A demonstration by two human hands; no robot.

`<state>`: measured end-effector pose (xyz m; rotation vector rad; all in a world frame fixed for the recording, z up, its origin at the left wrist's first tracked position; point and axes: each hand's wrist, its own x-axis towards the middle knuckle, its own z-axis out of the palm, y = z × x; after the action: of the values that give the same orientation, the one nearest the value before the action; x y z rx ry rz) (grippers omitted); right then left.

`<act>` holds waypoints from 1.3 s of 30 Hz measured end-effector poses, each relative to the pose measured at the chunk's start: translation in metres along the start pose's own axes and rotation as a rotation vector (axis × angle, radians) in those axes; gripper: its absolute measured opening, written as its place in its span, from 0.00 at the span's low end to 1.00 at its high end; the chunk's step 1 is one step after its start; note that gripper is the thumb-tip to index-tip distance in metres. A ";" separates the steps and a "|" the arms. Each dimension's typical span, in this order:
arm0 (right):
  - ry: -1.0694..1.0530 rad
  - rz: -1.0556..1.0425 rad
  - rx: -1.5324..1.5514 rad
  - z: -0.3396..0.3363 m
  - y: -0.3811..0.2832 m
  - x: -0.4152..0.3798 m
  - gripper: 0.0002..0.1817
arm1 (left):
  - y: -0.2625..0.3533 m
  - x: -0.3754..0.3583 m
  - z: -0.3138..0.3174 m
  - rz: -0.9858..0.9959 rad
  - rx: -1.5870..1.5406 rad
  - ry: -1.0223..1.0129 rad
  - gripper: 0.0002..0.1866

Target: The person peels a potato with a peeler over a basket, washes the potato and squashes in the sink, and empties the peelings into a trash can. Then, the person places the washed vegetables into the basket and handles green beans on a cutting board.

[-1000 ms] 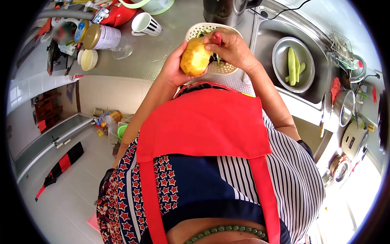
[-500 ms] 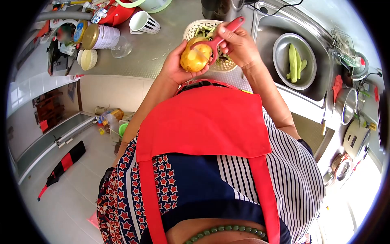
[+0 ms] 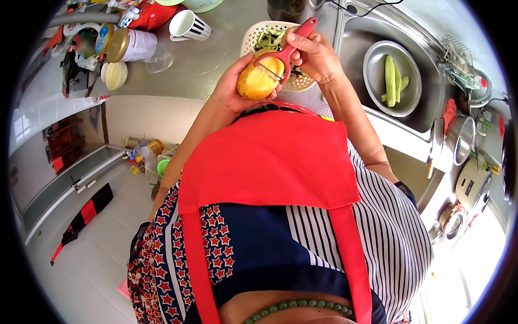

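A partly peeled potato (image 3: pixel 257 82) rests in my left hand (image 3: pixel 231 89), whose fingers wrap round its side and underside. Its upper face shows a smooth pale-yellow patch, while the lower part keeps its browner skin. My right hand (image 3: pixel 319 58) grips a red Y-shaped peeler (image 3: pixel 298 39) by the handle. The peeler's blade lies against the potato's right side. Just beyond and below both hands stands a cream woven basket (image 3: pixel 251 36) with green and dark peelings (image 3: pixel 270 40) in it, partly hidden by the hands.
To the right, a metal bowl (image 3: pixel 372 81) with peeled green vegetables (image 3: pixel 390 81) sits in the steel sink (image 3: pixel 350 40). A striped mug (image 3: pixel 190 27), a gold-lidded jar (image 3: pixel 129 45) and a clear glass (image 3: pixel 159 59) stand on the left counter. A dark container (image 3: pixel 286 9) is behind the basket.
The bare yellow patch on the potato now shows larger, as the potato is turned slightly. The peeler has shifted a little, its blade now visible at the potato's right side.
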<state>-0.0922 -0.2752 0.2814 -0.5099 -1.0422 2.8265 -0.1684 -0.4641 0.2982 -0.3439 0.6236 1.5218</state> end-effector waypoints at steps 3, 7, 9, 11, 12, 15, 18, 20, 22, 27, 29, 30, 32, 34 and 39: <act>0.065 -0.042 0.004 -0.021 0.003 0.011 0.07 | 0.001 -0.003 -0.006 -0.013 0.083 -0.044 0.28; 0.221 -0.237 -0.113 -0.060 -0.011 0.024 0.06 | 0.000 -0.012 0.005 -0.027 0.107 -0.144 0.29; 0.195 -0.248 -0.073 -0.058 -0.010 0.022 0.05 | 0.001 -0.008 0.000 0.023 0.089 -0.112 0.29; 0.130 -0.254 -0.019 -0.047 -0.009 0.018 0.05 | 0.004 -0.005 -0.001 0.045 0.035 -0.100 0.29; 0.109 -0.251 0.008 -0.037 -0.010 0.015 0.05 | 0.005 -0.005 -0.001 0.039 -0.013 -0.100 0.29; 0.019 -0.170 0.107 -0.016 -0.008 0.004 0.05 | 0.008 -0.004 -0.004 0.005 -0.069 -0.089 0.29; -0.070 -0.055 0.094 0.005 -0.002 -0.008 0.05 | 0.006 -0.005 -0.001 0.029 -0.085 -0.053 0.28; -0.097 -0.022 0.064 0.017 0.003 -0.014 0.06 | 0.005 -0.005 -0.002 0.057 -0.071 -0.001 0.27; -0.101 -0.020 -0.018 0.020 0.011 -0.012 0.07 | 0.005 -0.002 -0.009 0.070 -0.030 0.069 0.27; -0.141 0.016 -0.029 0.023 0.013 -0.012 0.07 | 0.005 -0.003 -0.014 0.050 -0.006 0.031 0.27; -0.015 -0.008 -0.033 0.010 0.011 -0.003 0.07 | 0.003 -0.004 -0.014 0.029 -0.013 0.015 0.27; -0.046 -0.017 -0.004 0.008 0.009 -0.002 0.07 | 0.001 -0.004 -0.013 0.008 -0.024 0.005 0.27; -0.061 -0.026 -0.052 0.011 0.008 -0.005 0.07 | -0.002 -0.006 -0.010 -0.002 -0.022 0.019 0.27; -0.070 -0.031 -0.041 0.011 0.007 -0.006 0.07 | -0.001 -0.009 -0.012 0.012 0.008 0.034 0.27; -0.045 -0.049 0.024 0.003 0.014 0.001 0.07 | -0.002 -0.009 -0.009 0.023 0.029 0.032 0.29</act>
<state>-0.0934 -0.2873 0.2747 -0.4142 -1.0131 2.8163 -0.1673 -0.4770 0.2958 -0.3407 0.6762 1.5302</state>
